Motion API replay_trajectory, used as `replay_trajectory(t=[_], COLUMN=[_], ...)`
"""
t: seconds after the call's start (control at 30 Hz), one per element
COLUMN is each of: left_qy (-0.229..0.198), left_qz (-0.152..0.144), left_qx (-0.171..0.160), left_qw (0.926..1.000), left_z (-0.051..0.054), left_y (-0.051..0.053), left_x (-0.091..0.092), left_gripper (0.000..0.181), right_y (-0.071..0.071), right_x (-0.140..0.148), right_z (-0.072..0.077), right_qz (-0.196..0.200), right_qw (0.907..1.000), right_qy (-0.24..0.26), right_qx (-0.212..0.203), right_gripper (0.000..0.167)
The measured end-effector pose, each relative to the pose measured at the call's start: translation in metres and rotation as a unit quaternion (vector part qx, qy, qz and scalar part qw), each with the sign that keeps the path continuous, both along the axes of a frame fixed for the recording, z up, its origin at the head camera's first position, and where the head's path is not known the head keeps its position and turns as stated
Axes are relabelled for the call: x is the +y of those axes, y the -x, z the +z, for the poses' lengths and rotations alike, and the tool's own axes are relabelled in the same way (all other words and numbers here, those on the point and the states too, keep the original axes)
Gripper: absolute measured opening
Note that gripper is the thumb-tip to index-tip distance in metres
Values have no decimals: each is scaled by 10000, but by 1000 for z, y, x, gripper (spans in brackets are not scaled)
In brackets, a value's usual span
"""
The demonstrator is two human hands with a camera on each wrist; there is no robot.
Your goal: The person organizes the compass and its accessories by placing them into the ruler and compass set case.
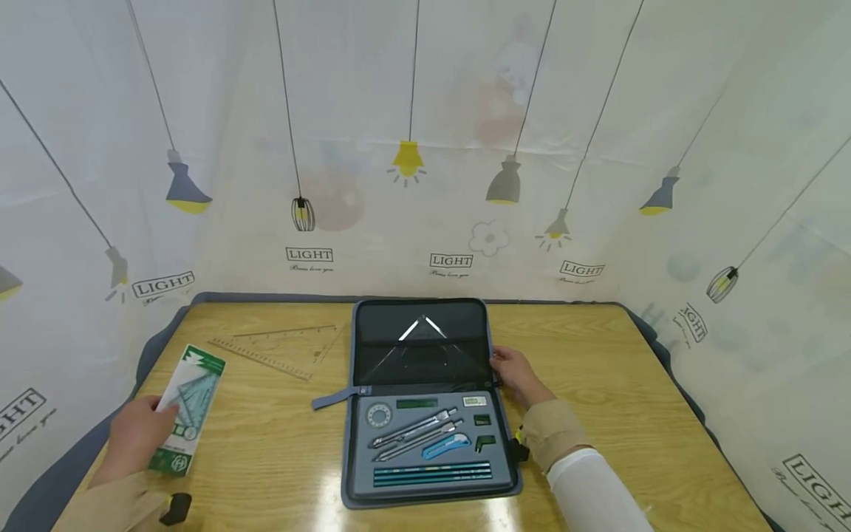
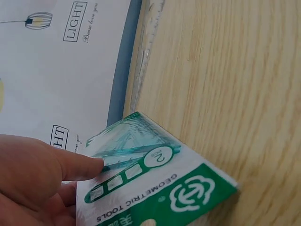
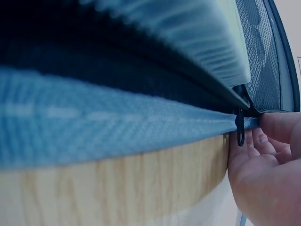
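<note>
My left hand (image 1: 136, 432) grips a green and white packet (image 1: 196, 395) at the table's left side. In the left wrist view the thumb lies over the packet's face, which reads "GEOMETRIC TOOLS". A blue-grey zip case (image 1: 349, 451) lies unfolded in the middle, its lid laid back. At the case's right edge, near the fold, my right hand (image 1: 518, 373) pinches the fabric border, with the thumb above and fingers beneath. Close to those fingers hangs a dark zip pull (image 3: 240, 129). Behind the lid's mesh shows a clear set square (image 1: 436, 326).
Another clear set square (image 1: 266, 359) lies at the table's back left. In the case's tray sit compasses (image 1: 414, 428), a blue cutter (image 1: 447, 446), pencils (image 1: 432, 473) and an eraser (image 1: 474, 401). A strap (image 1: 332, 400) sticks out leftward. A printed curtain (image 1: 372, 281) surrounds the table.
</note>
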State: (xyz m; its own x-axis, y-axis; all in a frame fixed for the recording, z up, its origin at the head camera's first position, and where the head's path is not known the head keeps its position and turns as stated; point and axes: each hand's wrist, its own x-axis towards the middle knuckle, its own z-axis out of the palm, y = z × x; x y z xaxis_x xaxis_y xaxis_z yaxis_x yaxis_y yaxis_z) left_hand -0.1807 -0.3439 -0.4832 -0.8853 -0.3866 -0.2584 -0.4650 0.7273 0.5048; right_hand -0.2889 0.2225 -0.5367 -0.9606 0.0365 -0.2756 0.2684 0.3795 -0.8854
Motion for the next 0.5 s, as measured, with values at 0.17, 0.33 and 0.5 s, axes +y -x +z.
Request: replay_trajectory(t=[0.17,0.33,0.5], left_qy=[79,298,631], left_qz=[46,-123,-668], left_qx=[345,521,1232], left_qw=[9994,9981,9881], left_z=[7,19,29], left_y=[-1,1,8], left_x=[6,18,43], left_gripper=[50,51,45], right_y=[0,-2,-2], right_x=[1,1,2], right_z=[2,3,3], right_qz=[13,-33,-97], right_qw=[10000,10000,9996], right_qy=[42,88,273], right_qx=[8,19,-65], right_gripper=[41,41,42])
